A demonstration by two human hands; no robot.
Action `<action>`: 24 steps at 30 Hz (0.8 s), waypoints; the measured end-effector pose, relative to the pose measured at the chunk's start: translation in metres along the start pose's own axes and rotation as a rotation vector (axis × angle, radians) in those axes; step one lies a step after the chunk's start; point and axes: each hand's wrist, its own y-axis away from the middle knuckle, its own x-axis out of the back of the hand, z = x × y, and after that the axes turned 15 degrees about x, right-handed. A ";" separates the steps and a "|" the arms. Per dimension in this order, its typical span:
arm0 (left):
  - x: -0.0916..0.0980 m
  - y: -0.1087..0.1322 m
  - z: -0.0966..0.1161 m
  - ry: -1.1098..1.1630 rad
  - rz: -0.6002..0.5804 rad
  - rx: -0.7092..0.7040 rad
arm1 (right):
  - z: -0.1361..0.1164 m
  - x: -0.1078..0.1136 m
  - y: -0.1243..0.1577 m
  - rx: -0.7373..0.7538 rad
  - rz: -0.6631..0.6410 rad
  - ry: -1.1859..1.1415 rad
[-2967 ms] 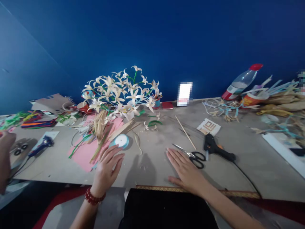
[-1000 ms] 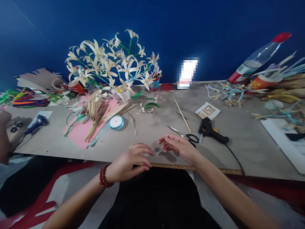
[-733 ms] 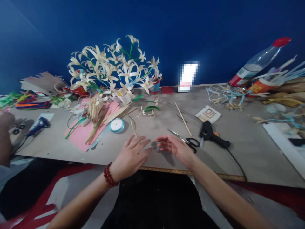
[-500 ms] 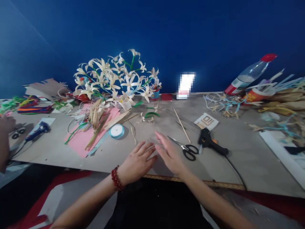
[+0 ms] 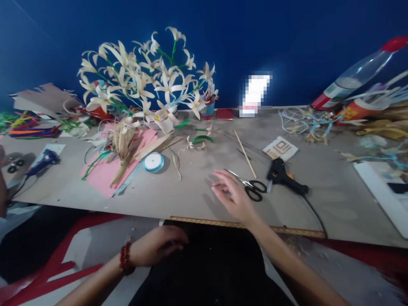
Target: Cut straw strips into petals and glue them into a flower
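Note:
My right hand hovers just over the grey table near its front edge, fingers apart and slightly curled, holding nothing. Its fingertips are a little left of the black-handled scissors. My left hand, with a red bead bracelet on the wrist, is off the table below its front edge, over the black cloth on my lap. Its fingers are curled in, and I cannot see anything in them. A black glue gun lies right of the scissors.
A white ribbon spool sits beside pink paper and dried leaf strips. A bouquet of cream flowers stands at the back. A wooden stick, a card, a tilted bottle and a blue glue gun are around.
My left hand has dropped off the table down to my lap and curled. My right hand stayed over the table by the scissors, fingers spreading. The view tilted down.

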 end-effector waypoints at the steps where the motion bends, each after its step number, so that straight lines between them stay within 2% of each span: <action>1: -0.010 -0.001 -0.008 -0.011 0.014 0.033 | -0.001 -0.001 0.002 0.004 0.000 -0.009; 2: -0.017 -0.003 -0.013 -0.012 0.073 0.078 | -0.001 -0.002 0.003 0.010 0.004 -0.008; 4: -0.023 -0.008 -0.012 0.006 0.096 0.116 | -0.003 0.000 0.004 0.023 0.010 0.023; 5: -0.021 -0.010 -0.006 0.045 0.046 0.098 | -0.004 0.002 0.004 0.032 0.003 0.048; 7: -0.008 -0.013 0.016 0.159 -0.130 -0.005 | -0.008 0.008 0.003 0.051 -0.036 0.099; 8: 0.000 -0.015 0.029 0.189 -0.152 -0.060 | -0.011 0.010 0.002 0.069 -0.062 0.116; 9: 0.008 -0.018 0.043 0.198 -0.115 -0.120 | -0.015 0.012 0.000 0.093 -0.087 0.120; 10: 0.016 -0.022 0.055 0.179 -0.029 -0.158 | -0.020 0.012 -0.002 0.118 -0.117 0.100; 12: 0.028 -0.036 0.071 0.059 0.093 -0.219 | -0.030 0.009 -0.007 0.178 -0.208 -0.026; 13: 0.034 -0.045 0.075 -0.012 0.101 -0.233 | -0.034 0.007 -0.011 0.207 -0.277 -0.108; 15: 0.046 -0.063 0.073 -0.123 0.026 -0.282 | -0.038 0.005 -0.016 0.229 -0.388 -0.197; 16: 0.054 -0.070 0.068 -0.168 0.055 -0.289 | -0.036 0.006 -0.018 0.209 -0.393 -0.173; 17: 0.064 -0.075 0.061 -0.196 0.197 -0.284 | -0.032 0.009 -0.020 0.162 -0.349 -0.106; 18: 0.074 -0.078 0.053 -0.220 0.423 -0.241 | -0.026 0.014 -0.021 0.082 -0.266 -0.021; 20: 0.095 -0.079 0.034 -0.292 0.925 -0.080 | -0.011 0.026 -0.021 -0.089 -0.067 0.097; 21: 0.103 -0.078 0.026 -0.320 1.068 0.035 | -0.005 0.032 -0.021 -0.131 -0.001 0.108; 22: 0.109 -0.077 0.018 -0.336 1.112 0.150 | 0.000 0.036 -0.021 -0.151 0.034 0.112; 24: 0.115 -0.078 0.008 -0.385 1.039 0.336 | 0.005 0.038 -0.022 -0.140 0.006 0.110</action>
